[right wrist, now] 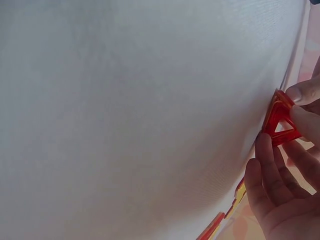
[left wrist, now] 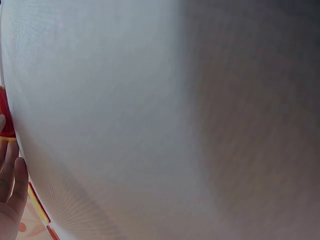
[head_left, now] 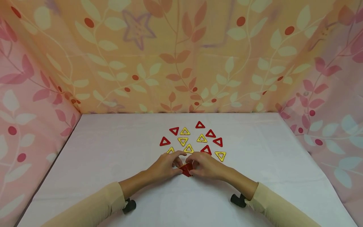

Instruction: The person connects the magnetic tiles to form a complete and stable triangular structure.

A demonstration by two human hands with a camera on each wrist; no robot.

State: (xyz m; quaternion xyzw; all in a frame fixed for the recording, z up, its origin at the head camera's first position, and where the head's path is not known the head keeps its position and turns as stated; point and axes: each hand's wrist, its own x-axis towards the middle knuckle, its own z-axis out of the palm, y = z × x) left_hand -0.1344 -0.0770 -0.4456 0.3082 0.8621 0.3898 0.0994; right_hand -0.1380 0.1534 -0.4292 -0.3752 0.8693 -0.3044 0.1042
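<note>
In the head view both hands meet at the front middle of the white table around a small cluster of red triangular frame tiles [head_left: 185, 169], which lean against each other at an angle. The left hand [head_left: 165, 164] pinches the cluster's left side between thumb and fingers. From the right, the right hand [head_left: 208, 165] grips it the same way. A yellow edge shows along the cluster's top. The right wrist view has a red triangular tile [right wrist: 280, 135] standing tilted, its centre hole visible, with fingers on both sides. Fingers hide part of the cluster.
Beyond the hands, loose triangular tiles lie flat on the table [head_left: 113, 142]: several red ones, such as a red tile [head_left: 164, 143], and several yellow ones, such as a yellow tile [head_left: 225, 156]. Patterned cloth [head_left: 175, 72] hangs at the back and both sides.
</note>
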